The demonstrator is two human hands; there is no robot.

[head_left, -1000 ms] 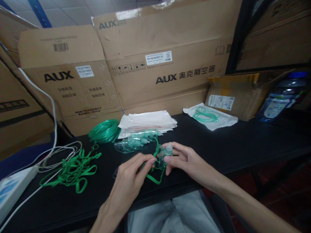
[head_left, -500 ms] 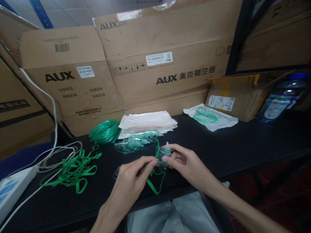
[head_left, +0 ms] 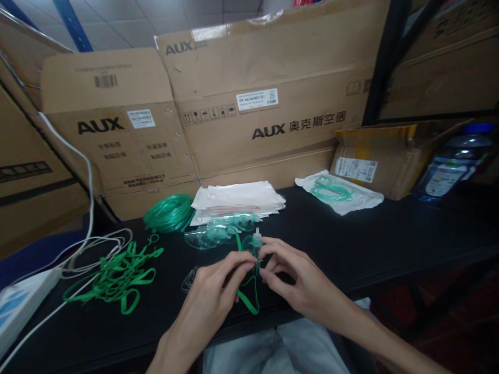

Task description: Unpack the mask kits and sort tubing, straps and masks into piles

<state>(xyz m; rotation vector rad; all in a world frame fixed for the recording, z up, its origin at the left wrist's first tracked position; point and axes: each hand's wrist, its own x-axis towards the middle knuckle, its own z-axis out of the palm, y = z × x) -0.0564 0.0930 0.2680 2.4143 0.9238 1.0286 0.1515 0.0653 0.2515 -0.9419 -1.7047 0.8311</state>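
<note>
Between my hands is a clear green oxygen mask (head_left: 257,245), its pale connector pointing up. My left hand (head_left: 218,283) is closed, thumb and forefinger pinching a green elastic strap (head_left: 249,303) at the mask's edge. One stretch of strap rises behind the fingers and a loop hangs below them. My right hand (head_left: 290,267) grips the mask's right side with thumb and fingertips curled in. The exact contact at the fingertips is partly hidden. Just beyond, several more clear masks (head_left: 212,235) lie by a stack of white packets (head_left: 239,198).
Tangled green straps (head_left: 120,275) lie at left beside white cables (head_left: 91,241) and a power strip (head_left: 27,298). Behind are coiled green tubing (head_left: 169,212) and large cartons (head_left: 265,114). At right sit bagged tubing (head_left: 339,193), a small box (head_left: 374,156) and a blue-capped bottle (head_left: 454,161).
The mask has shifted slightly left and turned. My right fingers have moved from around its connector to its lower edge, close to my left fingertips. The strap now stands up on the left.
</note>
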